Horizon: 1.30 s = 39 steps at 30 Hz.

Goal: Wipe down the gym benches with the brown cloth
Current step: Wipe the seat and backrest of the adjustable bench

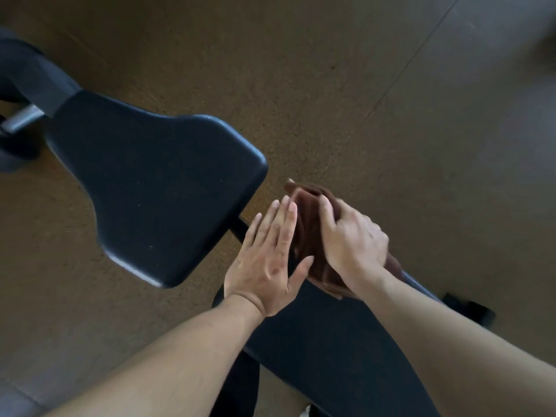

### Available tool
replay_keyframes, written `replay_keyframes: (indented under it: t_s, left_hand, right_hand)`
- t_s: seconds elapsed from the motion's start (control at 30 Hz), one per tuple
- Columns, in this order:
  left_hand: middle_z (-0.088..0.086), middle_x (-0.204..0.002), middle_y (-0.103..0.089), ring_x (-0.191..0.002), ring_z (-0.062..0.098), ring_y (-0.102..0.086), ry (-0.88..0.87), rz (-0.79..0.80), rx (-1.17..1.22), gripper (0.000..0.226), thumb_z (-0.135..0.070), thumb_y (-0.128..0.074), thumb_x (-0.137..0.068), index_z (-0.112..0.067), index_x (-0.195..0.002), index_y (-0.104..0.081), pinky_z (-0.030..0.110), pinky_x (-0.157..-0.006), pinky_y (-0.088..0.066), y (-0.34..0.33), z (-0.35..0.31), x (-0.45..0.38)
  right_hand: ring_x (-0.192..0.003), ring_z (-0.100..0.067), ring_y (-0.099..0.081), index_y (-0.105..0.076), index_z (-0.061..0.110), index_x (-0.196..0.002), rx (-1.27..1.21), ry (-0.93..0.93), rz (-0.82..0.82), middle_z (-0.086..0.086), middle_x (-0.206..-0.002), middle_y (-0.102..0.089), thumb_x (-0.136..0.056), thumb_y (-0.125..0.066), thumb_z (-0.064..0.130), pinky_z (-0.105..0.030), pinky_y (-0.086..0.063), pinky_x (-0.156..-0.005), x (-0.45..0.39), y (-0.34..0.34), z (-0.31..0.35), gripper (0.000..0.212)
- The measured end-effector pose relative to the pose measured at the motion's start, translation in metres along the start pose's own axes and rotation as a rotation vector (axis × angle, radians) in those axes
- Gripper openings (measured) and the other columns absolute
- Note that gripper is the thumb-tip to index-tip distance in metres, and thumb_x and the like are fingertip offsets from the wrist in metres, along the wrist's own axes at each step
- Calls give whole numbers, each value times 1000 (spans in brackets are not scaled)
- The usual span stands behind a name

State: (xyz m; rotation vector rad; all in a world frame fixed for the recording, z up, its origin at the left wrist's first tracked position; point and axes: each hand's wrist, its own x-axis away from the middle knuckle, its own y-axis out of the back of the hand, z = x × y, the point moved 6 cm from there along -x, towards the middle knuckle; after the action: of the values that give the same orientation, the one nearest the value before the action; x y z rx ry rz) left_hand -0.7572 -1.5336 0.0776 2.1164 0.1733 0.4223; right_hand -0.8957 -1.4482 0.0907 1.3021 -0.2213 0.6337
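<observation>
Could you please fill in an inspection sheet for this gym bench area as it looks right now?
Surface: black bench seat pad in the left half; a second black pad runs under the forearms.
Job's things: brown cloth, folded, held between both hands above the gap between the pads.
Clutter: nothing seen.
Grippers: left hand flat, straight fingers against the cloth; right hand curled round the cloth.
Cables: nothing seen.
Surroundings: brown speckled floor with seams; metal frame tube at far left.
</observation>
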Motion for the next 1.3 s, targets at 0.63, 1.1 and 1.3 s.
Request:
replay_keyframes:
  t_s: [0.63,1.1,1.3]
  left_hand:
    - [8,-168,-16,-156,21,-11,80,-301,-132,66,-48,-22,-106,-12,-161,-12,40,-126,-11,13,-1,5]
    - [4,-169,-13,-156,14,-2,309,-280,0,68,-53,-19,-105,-15,-160,-14,42,-127,-10,-24,48,200]
    - [1,-169,-6,-154,12,6,487,-199,22,68,-53,-21,-104,-19,-161,-5,33,-124,2,-32,73,261]
  right_hand:
    - [-125,-27,-55,-48,31,-143,64,181,-134,5,-137,-59,-105,-27,55,-45,-39,-100,59,11,-120,50]
    - [-159,-19,4,-14,30,-165,149,352,-201,15,-172,-6,-104,-25,54,-50,5,-127,66,-45,28,66]
    - [-156,-22,-16,-61,35,-133,354,816,-98,13,-152,-49,-100,-43,48,-54,0,-127,166,-121,89,40]
